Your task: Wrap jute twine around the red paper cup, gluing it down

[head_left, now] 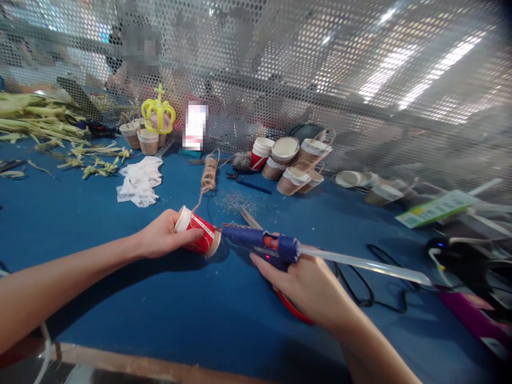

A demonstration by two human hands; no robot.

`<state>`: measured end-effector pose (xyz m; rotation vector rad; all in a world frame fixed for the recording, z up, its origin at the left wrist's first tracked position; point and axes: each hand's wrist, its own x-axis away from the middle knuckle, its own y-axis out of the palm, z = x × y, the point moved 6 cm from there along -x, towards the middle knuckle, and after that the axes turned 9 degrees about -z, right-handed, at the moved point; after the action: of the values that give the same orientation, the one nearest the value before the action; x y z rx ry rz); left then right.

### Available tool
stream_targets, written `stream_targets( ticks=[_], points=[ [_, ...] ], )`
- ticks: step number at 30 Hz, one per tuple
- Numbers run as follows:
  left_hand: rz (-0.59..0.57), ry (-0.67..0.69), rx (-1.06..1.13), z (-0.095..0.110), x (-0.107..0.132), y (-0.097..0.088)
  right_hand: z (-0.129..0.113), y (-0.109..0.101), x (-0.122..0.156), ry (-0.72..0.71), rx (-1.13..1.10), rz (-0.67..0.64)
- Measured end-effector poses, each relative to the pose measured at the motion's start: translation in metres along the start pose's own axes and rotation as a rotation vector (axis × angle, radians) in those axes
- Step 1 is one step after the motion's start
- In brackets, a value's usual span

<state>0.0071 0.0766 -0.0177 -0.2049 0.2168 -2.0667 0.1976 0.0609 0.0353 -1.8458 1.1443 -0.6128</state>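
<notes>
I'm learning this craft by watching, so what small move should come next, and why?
Probably dab a little glue beside the twine at the base end of the cup: the left hand holds the cup, the right hand has the glue gun with its nozzle close to that end, and a loose strand runs to the bundle.

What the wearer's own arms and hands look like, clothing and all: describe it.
Both the left hand and the right hand are ungloved, and no ring shows on the fingers in sight. The left forearm and right forearm are bare as far as the picture shows, with no sleeve, watch or bracelet visible. Some fingers are hidden.
</notes>
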Motion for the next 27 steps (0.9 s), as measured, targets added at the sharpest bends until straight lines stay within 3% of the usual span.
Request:
stream_targets(
  ticks=[16,27],
  points=[
    [-0.038,-0.010,-0.009,-0.0003,0.0002,0.0018,-0.0029,-0.0023,0.0051,-0.023,0.001,-0.028],
    [-0.036,0.059,-0.078,0.0041,0.0008,0.0029,0.0003,-0.0018,-0.0020,0.108,0.067,-0.047]
  ],
)
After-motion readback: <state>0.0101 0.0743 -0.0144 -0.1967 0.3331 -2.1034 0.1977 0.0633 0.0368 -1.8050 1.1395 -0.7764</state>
